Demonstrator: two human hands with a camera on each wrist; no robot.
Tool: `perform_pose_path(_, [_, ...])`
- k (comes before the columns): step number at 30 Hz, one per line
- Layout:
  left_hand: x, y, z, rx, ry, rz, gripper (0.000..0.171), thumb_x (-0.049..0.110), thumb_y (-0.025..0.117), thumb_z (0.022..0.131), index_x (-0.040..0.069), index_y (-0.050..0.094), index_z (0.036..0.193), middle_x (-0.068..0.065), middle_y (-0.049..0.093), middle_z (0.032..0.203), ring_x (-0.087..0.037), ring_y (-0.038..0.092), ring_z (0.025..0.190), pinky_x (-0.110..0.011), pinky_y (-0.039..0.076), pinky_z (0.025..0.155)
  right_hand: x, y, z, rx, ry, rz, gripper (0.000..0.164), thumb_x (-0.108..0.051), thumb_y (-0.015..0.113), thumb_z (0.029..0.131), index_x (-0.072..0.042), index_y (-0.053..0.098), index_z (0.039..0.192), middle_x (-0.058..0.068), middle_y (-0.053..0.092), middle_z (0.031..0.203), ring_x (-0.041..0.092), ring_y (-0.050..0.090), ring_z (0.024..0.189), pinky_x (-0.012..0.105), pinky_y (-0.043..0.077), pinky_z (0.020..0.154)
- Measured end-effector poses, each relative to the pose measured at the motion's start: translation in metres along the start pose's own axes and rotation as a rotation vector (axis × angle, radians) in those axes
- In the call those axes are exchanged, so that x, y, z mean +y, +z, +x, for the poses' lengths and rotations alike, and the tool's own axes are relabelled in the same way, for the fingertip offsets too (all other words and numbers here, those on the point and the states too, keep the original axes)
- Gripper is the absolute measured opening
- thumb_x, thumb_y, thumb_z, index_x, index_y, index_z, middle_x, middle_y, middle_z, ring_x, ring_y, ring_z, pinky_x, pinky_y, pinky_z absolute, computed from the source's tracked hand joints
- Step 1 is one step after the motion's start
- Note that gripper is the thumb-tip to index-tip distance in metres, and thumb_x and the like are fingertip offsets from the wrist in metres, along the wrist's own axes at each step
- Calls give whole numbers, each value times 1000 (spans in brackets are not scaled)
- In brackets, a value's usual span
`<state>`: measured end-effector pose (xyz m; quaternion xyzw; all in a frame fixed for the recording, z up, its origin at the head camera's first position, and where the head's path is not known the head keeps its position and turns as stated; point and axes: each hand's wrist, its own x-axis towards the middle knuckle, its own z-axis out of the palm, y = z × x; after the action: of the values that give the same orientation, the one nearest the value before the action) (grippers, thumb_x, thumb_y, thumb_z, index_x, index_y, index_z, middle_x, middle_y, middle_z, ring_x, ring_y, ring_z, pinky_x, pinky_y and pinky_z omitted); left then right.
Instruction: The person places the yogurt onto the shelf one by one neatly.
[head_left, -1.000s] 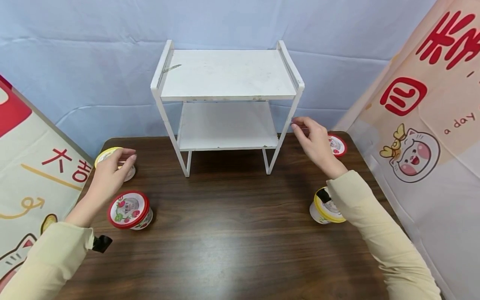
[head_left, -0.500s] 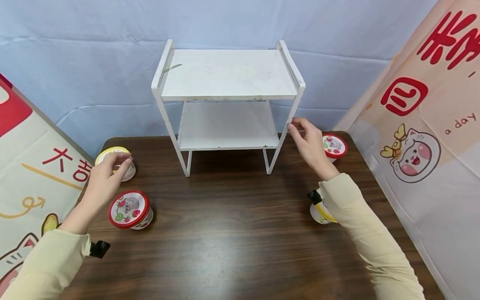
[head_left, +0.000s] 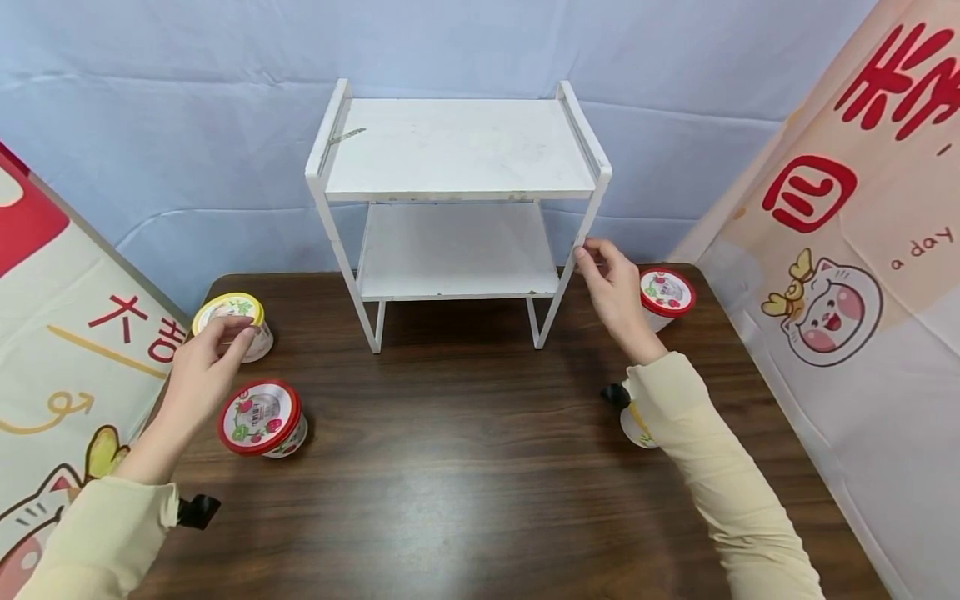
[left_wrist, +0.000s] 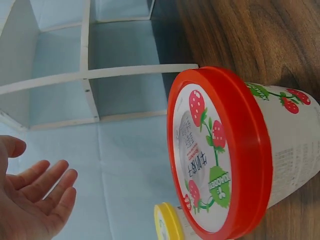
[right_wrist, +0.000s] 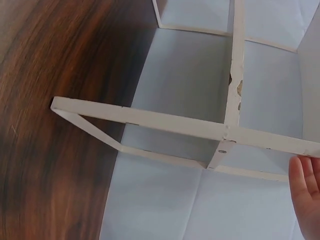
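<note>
My left hand [head_left: 202, 362] hovers with loosely bent fingers in front of a yellow-lidded tub [head_left: 228, 306], partly covering it. Nearer to me stands a red-lidded tub [head_left: 258, 418] with strawberry pictures, large in the left wrist view. A white two-tier shelf rack [head_left: 457, 150] stands at the back centre of the table. Beside its right front post is my right hand [head_left: 615, 292], its fingertips at the post in the right wrist view; a firm grip is not visible. Behind that hand sits another red-lidded tub [head_left: 667, 292]. My right sleeve mostly hides a second yellow-lidded tub [head_left: 636, 427].
The dark wooden table [head_left: 435, 467] extends in front of the rack. A pale blue cloth [head_left: 465, 42] hangs behind it. Printed panels with cartoon cats flank both sides, the right panel [head_left: 840, 250] close to the table's edge.
My right hand has shifted slightly left to the rack's post, uncovering the far red-lidded tub while the sleeve covers more of the yellow-lidded one. My left hand has drawn back slightly toward me.
</note>
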<state>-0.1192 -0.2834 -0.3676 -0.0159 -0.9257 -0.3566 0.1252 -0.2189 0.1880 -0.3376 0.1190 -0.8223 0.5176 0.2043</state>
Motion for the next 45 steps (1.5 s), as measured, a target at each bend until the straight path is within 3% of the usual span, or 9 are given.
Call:
perform_pose_path(6, [-2, 0, -6, 12, -21, 0, 36, 30, 46, 95, 2, 54, 117, -18, 60, 109, 19, 40, 83, -7, 36, 67, -22, 1, -7, 19, 7, 36, 23, -5, 50, 92, 15, 56, 102, 30, 59, 90, -9, 52, 68, 17, 46, 68])
perform_pose_path(17, [-11, 5, -17, 30, -26, -24, 36, 28, 47, 95, 1, 55, 116, -19, 61, 107, 20, 40, 85, -6, 35, 69, -19, 5, -6, 43, 9, 91, 22, -4, 49, 92, 16, 55, 99, 31, 58, 90, -6, 51, 69, 10, 45, 68])
perform_pose_path(29, [-25, 11, -30, 34, -79, -36, 38, 30, 49, 94, 1, 53, 119, -19, 58, 112, 20, 39, 87, -3, 34, 70, -20, 5, -7, 47, 6, 76, 22, -4, 50, 92, 16, 55, 98, 30, 58, 88, -5, 50, 69, 14, 46, 68])
perform_pose_path(38, [-32, 16, -38, 20, -123, -45, 40, 31, 49, 94, 1, 51, 121, -19, 57, 115, 20, 39, 86, -6, 34, 70, -20, 5, -6, 55, 0, 64, 20, -3, 50, 92, 16, 55, 97, 32, 56, 86, -7, 49, 66, 11, 43, 64])
perform_pose_path(45, [-38, 19, -44, -9, -153, -54, 44, 33, 50, 93, 1, 49, 124, -19, 56, 117, 20, 38, 87, -3, 33, 71, -20, 6, -6, 65, 1, 42, 20, -3, 51, 92, 16, 56, 96, 1, 54, 76, -7, 49, 64, 12, 41, 61])
